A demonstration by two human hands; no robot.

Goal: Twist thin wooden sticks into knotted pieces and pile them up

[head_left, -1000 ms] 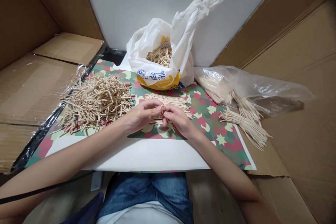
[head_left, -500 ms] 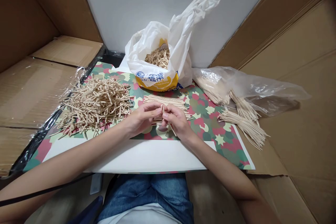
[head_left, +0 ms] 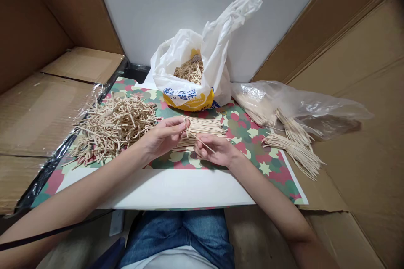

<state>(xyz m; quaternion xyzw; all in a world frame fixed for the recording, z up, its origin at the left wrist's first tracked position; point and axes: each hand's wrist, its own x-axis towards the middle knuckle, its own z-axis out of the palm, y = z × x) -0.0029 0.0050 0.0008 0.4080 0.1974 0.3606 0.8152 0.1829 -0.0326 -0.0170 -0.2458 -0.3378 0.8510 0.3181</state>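
Between my hands is one thin pale strand (head_left: 203, 142), like rattan or cord, bent into a small loop at its left end. My left hand (head_left: 167, 133) pinches that loop between thumb and finger. The strand's straight tail runs to my right hand (head_left: 216, 149), whose fingers are closed on it. Just behind my hands lies a flat row of straight pale strands (head_left: 206, 126), side by side on the camouflage-patterned sheet (head_left: 241, 147). A heap of short looped or knotted strands (head_left: 116, 124) sits near my left forearm.
A white plastic bag (head_left: 217, 59) holding more short pieces stands at the back. To the right, bundles of long strands (head_left: 295, 153) lie beside a clear plastic bag (head_left: 303, 101). Cardboard walls (head_left: 356, 92) and a cardboard box (head_left: 47, 109) flank the table.
My hands have moved apart, the left going left and the right slightly down. The strand, earlier bunched between both sets of fingers, now shows a loop and a stretched tail.
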